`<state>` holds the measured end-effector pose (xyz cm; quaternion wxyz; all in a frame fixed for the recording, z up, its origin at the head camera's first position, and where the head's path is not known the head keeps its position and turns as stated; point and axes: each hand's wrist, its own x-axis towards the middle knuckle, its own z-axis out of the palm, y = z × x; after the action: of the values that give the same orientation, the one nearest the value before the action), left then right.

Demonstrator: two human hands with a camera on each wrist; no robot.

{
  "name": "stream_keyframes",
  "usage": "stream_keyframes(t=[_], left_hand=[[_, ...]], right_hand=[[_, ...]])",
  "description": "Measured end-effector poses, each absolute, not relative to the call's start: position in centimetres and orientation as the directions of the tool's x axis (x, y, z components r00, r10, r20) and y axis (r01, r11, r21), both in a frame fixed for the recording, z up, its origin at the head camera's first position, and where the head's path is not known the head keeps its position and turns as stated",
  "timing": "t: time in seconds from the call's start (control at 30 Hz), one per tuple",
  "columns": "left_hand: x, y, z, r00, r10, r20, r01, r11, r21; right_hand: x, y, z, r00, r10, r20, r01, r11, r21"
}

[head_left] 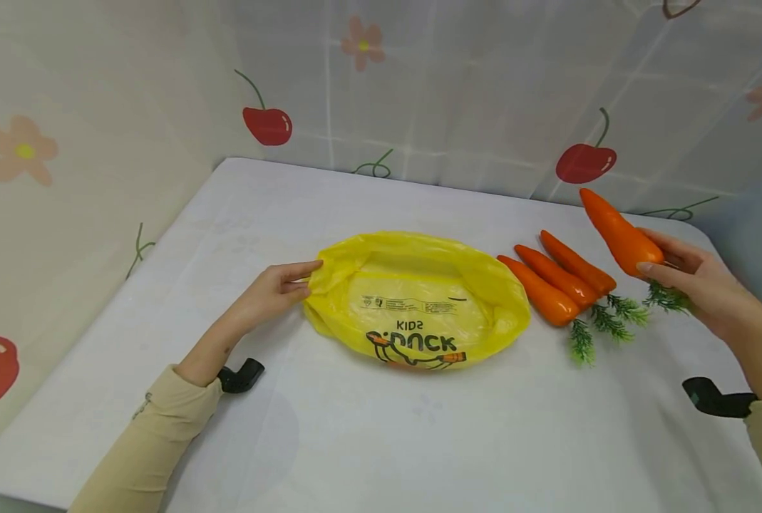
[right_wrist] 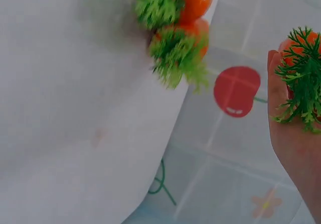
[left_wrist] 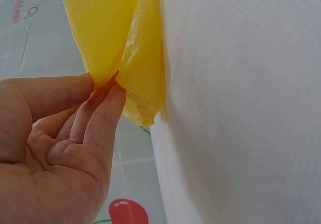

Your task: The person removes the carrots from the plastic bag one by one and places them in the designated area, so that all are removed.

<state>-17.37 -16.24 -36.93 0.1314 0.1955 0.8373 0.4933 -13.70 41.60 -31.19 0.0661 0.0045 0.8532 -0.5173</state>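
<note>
A yellow plastic bag [head_left: 419, 306] with printed lettering lies on the table, its mouth spread wide. My left hand [head_left: 274, 292] pinches the bag's left rim between thumb and fingers; the left wrist view shows the thin yellow film [left_wrist: 108, 28] at the fingertips. At the right, my right hand [head_left: 701, 278] grips an orange toy carrot [head_left: 618, 231] near its leafy end, tip pointing up and away, held above the table. In the right wrist view its green leaves [right_wrist: 303, 81] cover much of the hand. Several more carrots [head_left: 550, 285] lie side by side right of the bag.
The white-covered table [head_left: 381, 442] meets a printed curtain [head_left: 457, 92] with cherries and flowers along its back edge. Green leaf tops [head_left: 582, 342] of the lying carrots point toward the front. Black wrist mounts [head_left: 242, 376] sit at both wrists.
</note>
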Motion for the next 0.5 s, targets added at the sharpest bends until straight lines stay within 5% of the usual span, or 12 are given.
stream_keyframes(t=[0.1, 0.5], left_hand=[[-17.4, -16.3, -37.0, -0.888, 0.459, -0.025, 0.198, 0.432, 0.88], [-17.4, -16.3, -37.1, -0.889, 0.459, -0.018, 0.204, 0.429, 0.88]], right_hand=[[-14.7, 43.0, -31.7, -0.987, -0.047, -0.154, 0.097, 0.585, -0.805], [-17.3, 47.0, -35.5, -0.967, -0.05, -0.251, 0.17, 0.61, -0.774]])
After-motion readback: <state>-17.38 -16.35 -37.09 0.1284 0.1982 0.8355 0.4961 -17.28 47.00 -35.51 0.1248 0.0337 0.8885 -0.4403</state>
